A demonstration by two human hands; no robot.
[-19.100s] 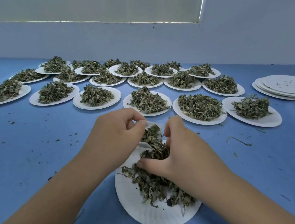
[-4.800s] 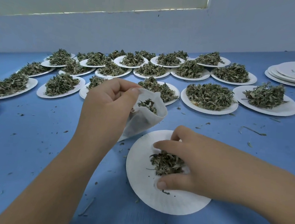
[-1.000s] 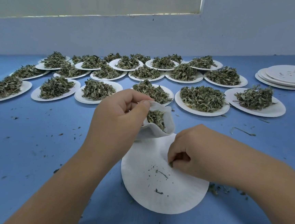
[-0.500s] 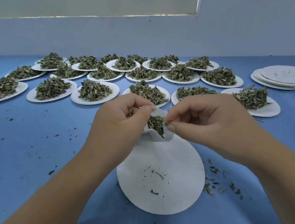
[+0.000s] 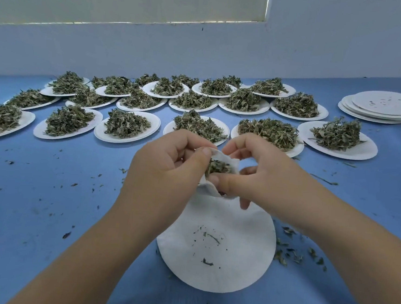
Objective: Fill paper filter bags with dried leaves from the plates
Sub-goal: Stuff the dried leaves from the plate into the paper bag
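Note:
My left hand (image 5: 166, 170) pinches the rim of a white paper filter bag (image 5: 228, 160) held above the near plate. Dried green leaves (image 5: 217, 166) show in the bag's open mouth. My right hand (image 5: 260, 174) grips the bag's right side, thumb at the mouth and fingers curled round the far edge. Below both hands lies a white paper plate (image 5: 240, 264) that carries only a few leaf crumbs.
Several white plates heaped with dried leaves (image 5: 126, 123) stand in rows across the blue table (image 5: 33, 197), up to the wall. A stack of bare plates (image 5: 382, 107) sits at the far right. Leaf bits (image 5: 292, 254) lie scattered right of the near plate.
My right hand rose from the near plate, put a pinch of leaves in the bag's mouth, and now holds the bag's right side. The left hand keeps its hold.

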